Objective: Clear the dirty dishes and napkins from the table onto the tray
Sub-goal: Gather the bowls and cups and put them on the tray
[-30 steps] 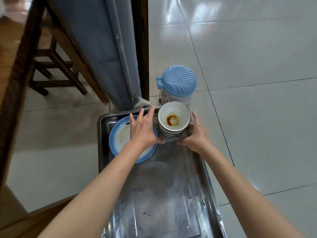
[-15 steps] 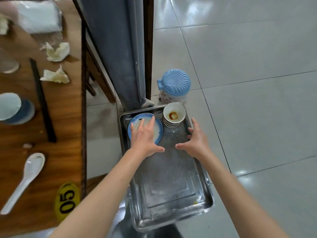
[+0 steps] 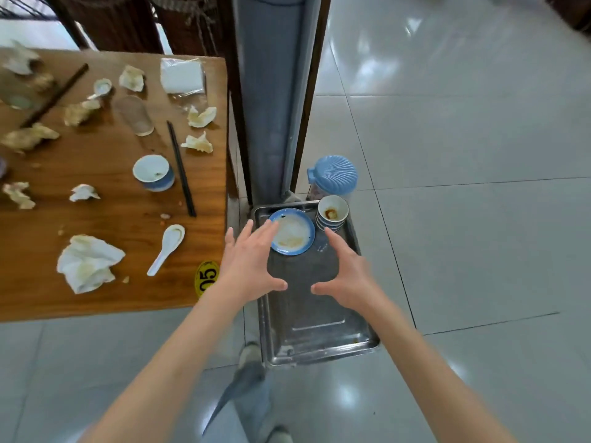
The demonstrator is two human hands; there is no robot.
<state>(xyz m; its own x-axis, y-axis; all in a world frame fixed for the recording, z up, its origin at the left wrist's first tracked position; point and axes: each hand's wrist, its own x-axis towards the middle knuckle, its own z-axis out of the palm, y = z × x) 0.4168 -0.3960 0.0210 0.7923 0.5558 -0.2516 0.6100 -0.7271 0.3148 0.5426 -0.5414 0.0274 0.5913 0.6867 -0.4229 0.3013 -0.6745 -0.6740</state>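
A metal tray (image 3: 315, 327) stands low beside the wooden table (image 3: 105, 225). At its far end lie a blue-rimmed plate (image 3: 292, 233) and a stack of dirty bowls (image 3: 332, 212). My left hand (image 3: 251, 266) and my right hand (image 3: 347, 273) hover over the tray, fingers spread, holding nothing. On the table lie a blue-and-white cup (image 3: 154, 172), a white spoon (image 3: 166, 249), black chopsticks (image 3: 181, 169), a glass on its side (image 3: 134, 115) and several crumpled napkins, the largest napkin (image 3: 86, 262) near the front.
A blue-lidded jar (image 3: 334, 177) stands on the floor behind the tray. A grey post (image 3: 271, 91) rises between table and tray. A pack of tissues (image 3: 181, 75) lies at the table's far right. My feet (image 3: 252, 356) are beside the tray. Tiled floor spreads right.
My hands let go of the bowl stack and the plate and drew back over the tray. The view pulled back and swung left, bringing the table into sight.
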